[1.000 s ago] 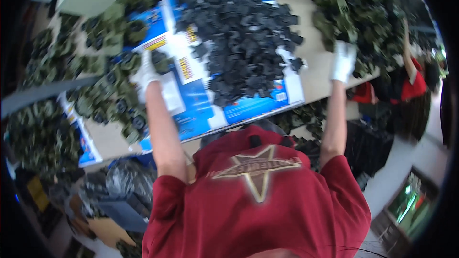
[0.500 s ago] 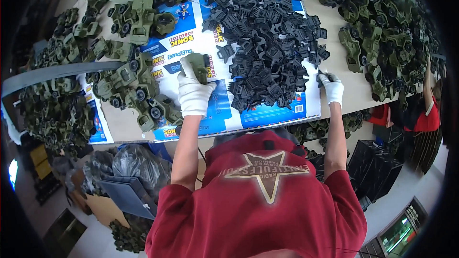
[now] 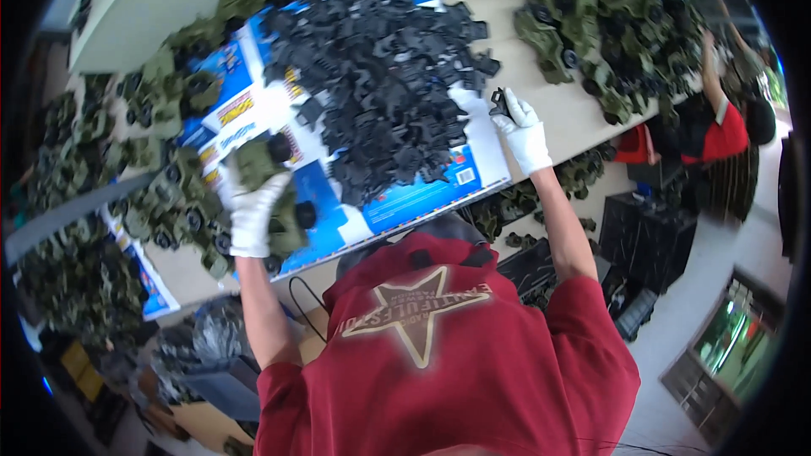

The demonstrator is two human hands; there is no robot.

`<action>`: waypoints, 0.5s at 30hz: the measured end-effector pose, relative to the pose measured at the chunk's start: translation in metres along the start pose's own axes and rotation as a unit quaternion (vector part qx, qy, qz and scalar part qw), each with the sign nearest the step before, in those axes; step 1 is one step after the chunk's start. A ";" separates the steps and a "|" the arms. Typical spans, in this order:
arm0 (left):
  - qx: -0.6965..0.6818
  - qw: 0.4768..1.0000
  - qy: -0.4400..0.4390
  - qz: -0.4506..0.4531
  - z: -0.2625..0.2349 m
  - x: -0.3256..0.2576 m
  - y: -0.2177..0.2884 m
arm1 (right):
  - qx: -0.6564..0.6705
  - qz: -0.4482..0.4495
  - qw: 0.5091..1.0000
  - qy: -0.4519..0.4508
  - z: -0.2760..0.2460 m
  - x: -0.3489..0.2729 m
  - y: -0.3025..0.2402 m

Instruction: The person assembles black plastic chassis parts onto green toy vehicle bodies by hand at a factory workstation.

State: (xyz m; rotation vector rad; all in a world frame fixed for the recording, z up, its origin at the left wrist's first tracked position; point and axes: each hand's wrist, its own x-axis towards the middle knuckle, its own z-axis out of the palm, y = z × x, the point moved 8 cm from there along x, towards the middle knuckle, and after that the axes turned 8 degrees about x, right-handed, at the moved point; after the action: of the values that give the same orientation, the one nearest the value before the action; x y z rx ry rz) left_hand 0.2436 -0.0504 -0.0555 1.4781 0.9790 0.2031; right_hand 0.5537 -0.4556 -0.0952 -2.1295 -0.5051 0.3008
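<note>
My left hand, in a white glove, is closed round an olive-green toy military truck with black wheels. It is held over the left part of the printed blue-and-white sheet, beside other trucks; motion blurs the fingers a little. To the right, my gloved right hand pinches a small black plastic part between thumb and fingers, above the sheet's right edge. Between my hands lies a large heap of similar black plastic parts on the printed sheet.
Olive-green trucks crowd the table's left side, with a grey strap across them. More trucks are piled at the far right. Beyond the right end, another person in red is at work. A black box stands below the table.
My right hand has raised the black part from beside the heap. My left hand has shifted toward the trucks on the left with its truck, which now shows more fully. The whole view has turned.
</note>
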 end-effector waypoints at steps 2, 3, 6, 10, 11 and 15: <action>-0.056 0.990 -0.101 -0.080 0.057 -0.054 0.043 | 0.048 -0.091 0.992 -0.077 0.027 -0.006 -0.102; -0.058 0.982 -0.154 -0.089 0.080 -0.067 0.050 | -0.109 -0.229 0.962 -0.101 0.042 -0.012 -0.134; -0.067 0.979 -0.190 -0.014 0.115 -0.081 0.061 | 0.149 -0.052 0.928 -0.339 0.089 -0.013 -0.195; -0.053 0.968 -0.242 -0.039 0.129 -0.092 0.063 | 0.402 0.076 0.803 -0.434 0.138 -0.023 -0.169; -0.065 0.966 -0.247 -0.028 0.130 -0.092 0.060 | 0.454 0.099 0.778 -0.423 0.139 -0.025 -0.168; -0.035 0.971 -0.235 -0.033 0.124 -0.090 0.049 | 0.486 0.130 0.749 -0.431 0.146 -0.031 -0.169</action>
State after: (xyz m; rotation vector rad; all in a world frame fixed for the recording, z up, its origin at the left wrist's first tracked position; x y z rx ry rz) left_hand 0.2897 -0.1933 0.0015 1.3416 0.6273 -0.1555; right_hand 0.4279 -0.2776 -0.0384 -0.9104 -0.3986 1.4087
